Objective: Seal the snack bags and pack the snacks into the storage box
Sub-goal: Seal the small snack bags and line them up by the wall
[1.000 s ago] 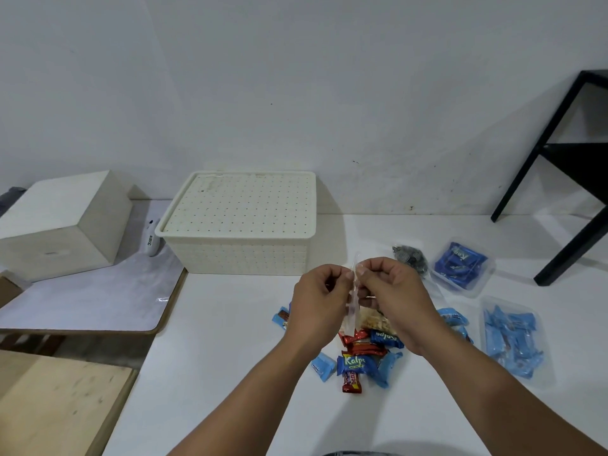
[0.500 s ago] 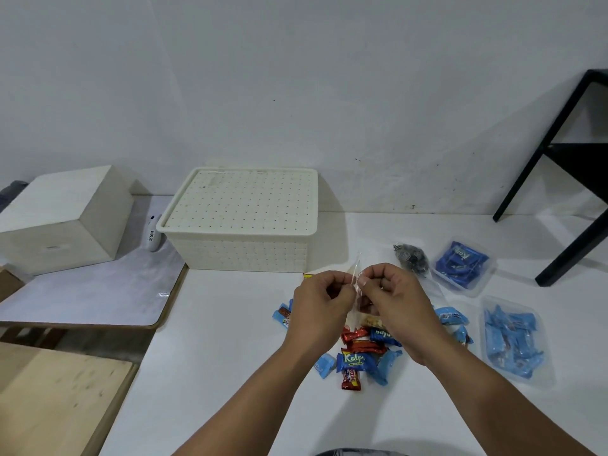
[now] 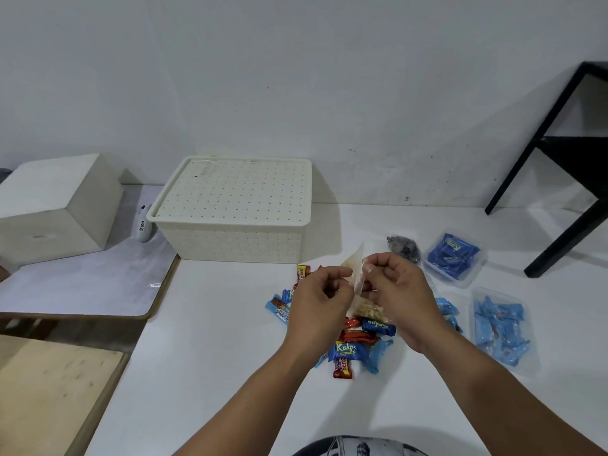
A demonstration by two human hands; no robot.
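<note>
A clear bag (image 3: 357, 284) holding pale snack pieces is held up above the white worktop (image 3: 204, 357), between both hands. The left hand (image 3: 320, 299) pinches the bag's top edge with curled fingers and thumb, and the right hand (image 3: 399, 291) pinches the same edge just beside it, fingers curled too; the two hands nearly touch. The pale pieces sit low in the bag, between the palms.

Right under the hands lies a loose heap of wrapped snacks (image 3: 353, 348) in blue and red wrappers, spreading out to the left of the left hand. To the right of the hands lie two flat clear bags of blue wrappers: one (image 3: 500, 329) near the worktop's right edge, one (image 3: 455, 258) farther back. Just left of that back one is a small bag of dark pieces (image 3: 404, 248), partly hidden by the right hand.

Behind the heap, against the wall, stands the cream box (image 3: 233, 209) with its dotted lid on. Left of it, on a lower grey surface, lies a small white device (image 3: 144, 225), and farther left stands a plain white cube (image 3: 56, 209). A black frame (image 3: 566, 166) stands at the far right.
</note>
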